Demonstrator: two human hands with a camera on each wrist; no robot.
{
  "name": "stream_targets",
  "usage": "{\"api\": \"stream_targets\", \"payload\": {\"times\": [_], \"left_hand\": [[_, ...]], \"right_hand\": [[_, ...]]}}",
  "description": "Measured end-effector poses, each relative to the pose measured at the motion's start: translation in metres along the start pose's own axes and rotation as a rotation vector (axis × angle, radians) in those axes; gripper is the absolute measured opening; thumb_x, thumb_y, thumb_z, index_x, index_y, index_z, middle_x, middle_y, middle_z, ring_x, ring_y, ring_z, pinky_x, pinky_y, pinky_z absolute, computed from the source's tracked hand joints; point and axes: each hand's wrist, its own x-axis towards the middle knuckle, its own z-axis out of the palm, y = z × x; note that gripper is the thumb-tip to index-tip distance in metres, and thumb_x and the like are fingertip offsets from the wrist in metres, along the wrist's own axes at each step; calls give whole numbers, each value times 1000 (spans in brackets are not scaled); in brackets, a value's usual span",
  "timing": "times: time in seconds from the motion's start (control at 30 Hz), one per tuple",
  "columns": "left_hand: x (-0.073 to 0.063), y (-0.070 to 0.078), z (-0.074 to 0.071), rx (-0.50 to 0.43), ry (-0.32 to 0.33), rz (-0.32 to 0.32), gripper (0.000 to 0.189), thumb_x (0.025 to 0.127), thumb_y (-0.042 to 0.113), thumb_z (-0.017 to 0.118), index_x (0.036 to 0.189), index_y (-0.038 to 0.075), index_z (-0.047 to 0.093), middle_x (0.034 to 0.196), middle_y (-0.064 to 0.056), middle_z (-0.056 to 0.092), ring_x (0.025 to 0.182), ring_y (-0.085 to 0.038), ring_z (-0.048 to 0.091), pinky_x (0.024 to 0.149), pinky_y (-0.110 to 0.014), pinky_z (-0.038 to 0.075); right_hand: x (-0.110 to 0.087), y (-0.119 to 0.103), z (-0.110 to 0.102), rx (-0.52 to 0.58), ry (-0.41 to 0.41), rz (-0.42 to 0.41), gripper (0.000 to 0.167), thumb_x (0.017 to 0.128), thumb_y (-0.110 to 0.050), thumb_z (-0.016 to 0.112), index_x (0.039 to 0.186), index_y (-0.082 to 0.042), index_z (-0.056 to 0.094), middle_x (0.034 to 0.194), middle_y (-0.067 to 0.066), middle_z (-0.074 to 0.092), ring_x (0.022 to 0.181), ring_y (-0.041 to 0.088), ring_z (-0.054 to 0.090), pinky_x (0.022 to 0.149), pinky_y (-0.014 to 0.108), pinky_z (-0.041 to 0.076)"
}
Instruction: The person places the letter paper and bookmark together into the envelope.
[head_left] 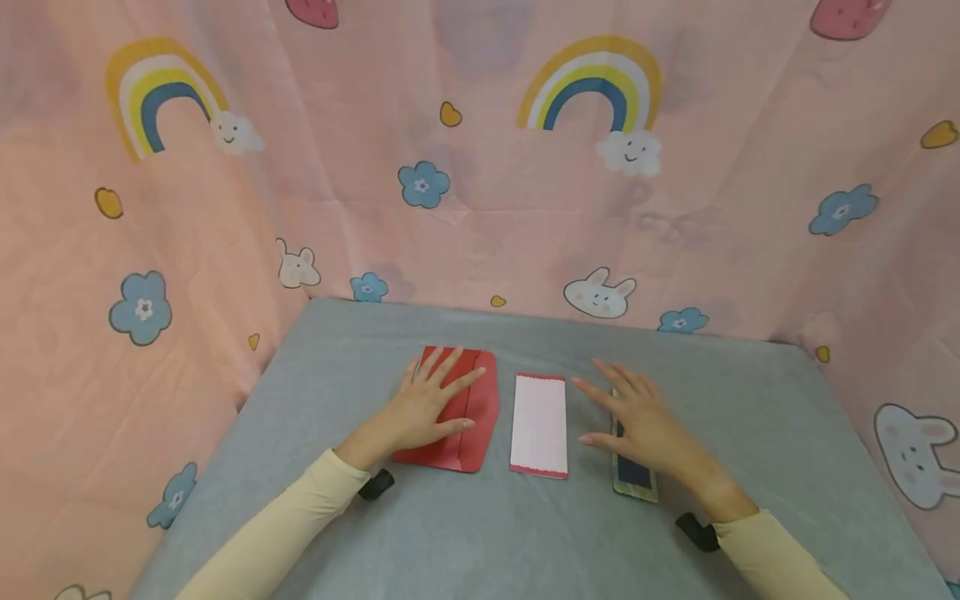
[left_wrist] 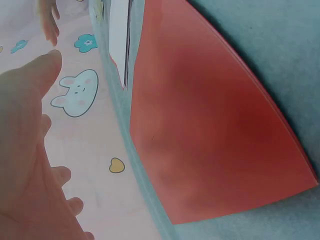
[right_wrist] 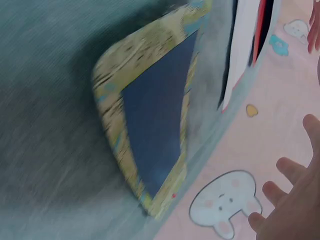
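My left hand (head_left: 422, 408), fingers spread, is over a red paper envelope (head_left: 484, 417) on the left of the table. The left wrist view shows the envelope's smooth red face (left_wrist: 210, 115) with the hand raised off it. Over on the right, my right hand (head_left: 647, 423) is held above a flat oblong thing (head_left: 635, 477) with a dark blue middle and a patterned yellow-green border. Its rounded corners show in the right wrist view, apart from the fingers (right_wrist: 292, 170). Between the hands lies a white paper rectangle (head_left: 539, 427) with red ragged-looking ends. Neither hand holds anything.
Grey-blue cloth covers the table (head_left: 465, 542). A pink curtain (head_left: 495, 242) printed with rainbows, flowers and rabbits rises behind it and at both sides. Black devices are strapped at the left wrist (head_left: 377, 484) and the right wrist (head_left: 697, 532).
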Motion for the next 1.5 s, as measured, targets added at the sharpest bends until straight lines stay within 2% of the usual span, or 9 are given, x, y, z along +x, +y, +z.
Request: {"api": "stream_targets", "payload": {"times": [0.23, 0.4, 0.77, 0.97, 1.27, 1.5], "left_hand": [[1, -1, 3, 1, -2, -25, 80, 92, 59, 57, 158, 35, 18, 168, -10, 8, 153, -42, 13, 119, -69, 11], [3, -2, 6, -34, -4, -46, 79, 92, 55, 59, 158, 34, 21, 168, -12, 10, 152, -43, 15, 118, -70, 13], [10, -5, 16, -117, -4, -88, 74, 93, 46, 63, 156, 33, 27, 165, -14, 19, 150, -41, 21, 116, -71, 19], [14, -6, 23, -161, -21, -158, 73, 92, 43, 65, 155, 31, 31, 163, -16, 23, 149, -43, 23, 116, -70, 19], [18, -4, 33, -178, -65, -213, 69, 92, 45, 65, 153, 30, 36, 164, -16, 21, 149, -46, 21, 116, -70, 19], [20, -1, 36, -175, -80, -247, 69, 91, 46, 65, 152, 31, 37, 164, -17, 20, 149, -47, 20, 115, -71, 20]], "right_hand": [[10, -11, 4, 4, 6, -3, 85, 81, -57, 72, 153, -31, 36, 160, 17, 31, 144, 46, 30, 108, 73, 24], [18, -17, 8, 55, -3, 16, 84, 82, -55, 72, 154, -33, 35, 161, 16, 31, 144, 45, 30, 110, 71, 23], [40, -31, 25, 165, -31, 77, 76, 84, -52, 72, 150, -27, 43, 156, 17, 38, 143, 44, 34, 112, 70, 25], [53, -39, 32, 217, -50, 108, 73, 85, -52, 71, 149, -27, 45, 156, 18, 40, 143, 43, 35, 111, 72, 25], [68, -49, 49, 224, -43, 101, 73, 84, -50, 72, 148, -24, 48, 153, 17, 44, 143, 41, 37, 114, 67, 27], [76, -58, 62, 233, -75, 111, 72, 85, -49, 72, 148, -25, 47, 152, 17, 44, 142, 41, 38, 114, 68, 25]]}}
